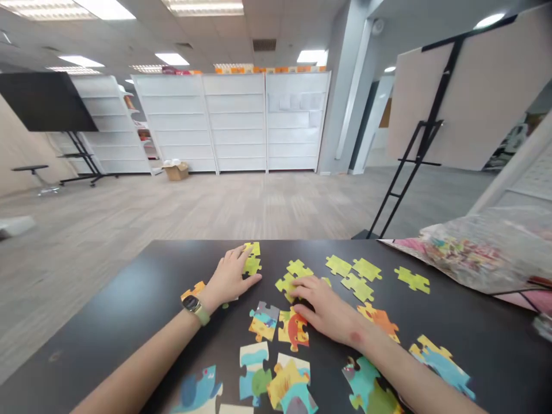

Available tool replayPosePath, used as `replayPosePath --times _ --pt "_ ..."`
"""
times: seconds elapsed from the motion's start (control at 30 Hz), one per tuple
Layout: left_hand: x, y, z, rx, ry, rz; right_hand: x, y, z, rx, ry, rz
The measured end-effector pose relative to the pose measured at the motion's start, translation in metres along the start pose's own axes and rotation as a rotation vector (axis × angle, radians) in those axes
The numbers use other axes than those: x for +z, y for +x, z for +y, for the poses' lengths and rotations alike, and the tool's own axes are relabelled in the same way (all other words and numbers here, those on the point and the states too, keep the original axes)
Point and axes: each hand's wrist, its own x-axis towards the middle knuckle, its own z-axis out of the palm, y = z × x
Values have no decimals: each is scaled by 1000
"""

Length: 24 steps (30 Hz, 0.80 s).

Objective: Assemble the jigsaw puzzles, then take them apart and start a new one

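**Q:** Head camera, then. With the middle of the black table [99,322] as the clock's centre and 12 at its far edge, what's the left hand [230,279] doing?

**A:** It's at 11 o'clock, open with the fingers spread, not clenched. Its fingertips [245,256] touch two yellow-green jigsaw pieces [252,260]. I can't tell whether it's actually gripping them. A smartwatch [192,305] with a green strap sits on that wrist, and an orange-and-yellow jigsaw piece [193,290] lies just beside it.

**Q:** And the right hand [325,307]?

**A:** It's nearer 3 o'clock, also open and lying flat, with its fingers [302,284] over a yellow-green corner piece [284,286]. A red-and-yellow jigsaw piece [295,330] lies right under its fingertips on the near side.

**Q:** Where are the other pieces?

**A:** More yellow-green pieces [356,276] lie at 2 o'clock, and orange ones [379,322] at 4. Blue-and-teal printed pieces [254,374] are spread around 6.

**Q:** Anything further off?

**A:** A crumpled printed plastic bag [487,253] sits on the table's far right edge at 2 o'clock. Beyond the table, white shelving [233,121] stands at 12, with a cardboard box [176,171] on the floor before it at 11. A black easel [414,167] holds a pale board at 1.
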Motion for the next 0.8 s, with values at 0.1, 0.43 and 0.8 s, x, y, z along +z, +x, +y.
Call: replayPosePath --times 0.1,0.43,0.8 --pt "8 23 -9 -60 6 8 -2 -1 5 50 72 9" --pt "12 12 -3 167 -85 -105 -12 -3 3 17 -66 -10" --pt "0 18 -10 -33 -71 158 2 14 0 125 -51 217"
